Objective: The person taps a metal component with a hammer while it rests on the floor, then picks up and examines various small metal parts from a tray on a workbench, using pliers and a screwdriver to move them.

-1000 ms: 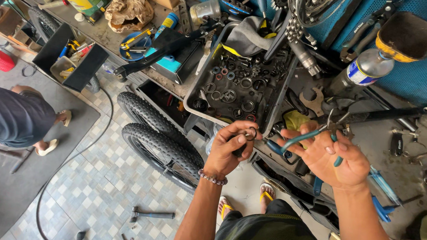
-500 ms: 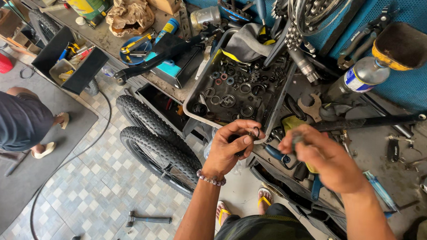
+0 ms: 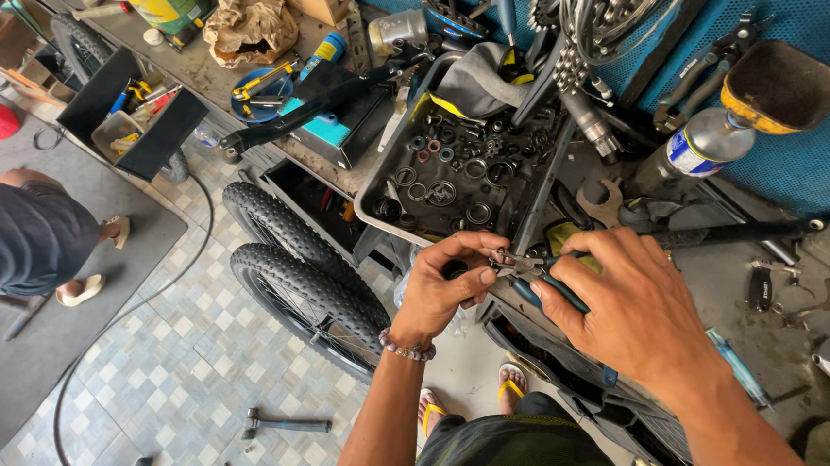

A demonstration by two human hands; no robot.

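Right hand [image 3: 629, 302] grips blue-handled pliers [image 3: 543, 276], nose meeting a small part pinched by the left hand [image 3: 445, 284] (too tiny to identify), just below the parts tray [image 3: 379, 196]; knobby tyres [image 3: 309, 279] lower left of it.

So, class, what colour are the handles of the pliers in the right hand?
Blue, seen in the head view: pliers gripped by the right hand.

parts tray [image 3: 377, 216] behind hands, tyres [image 3: 309, 284] below
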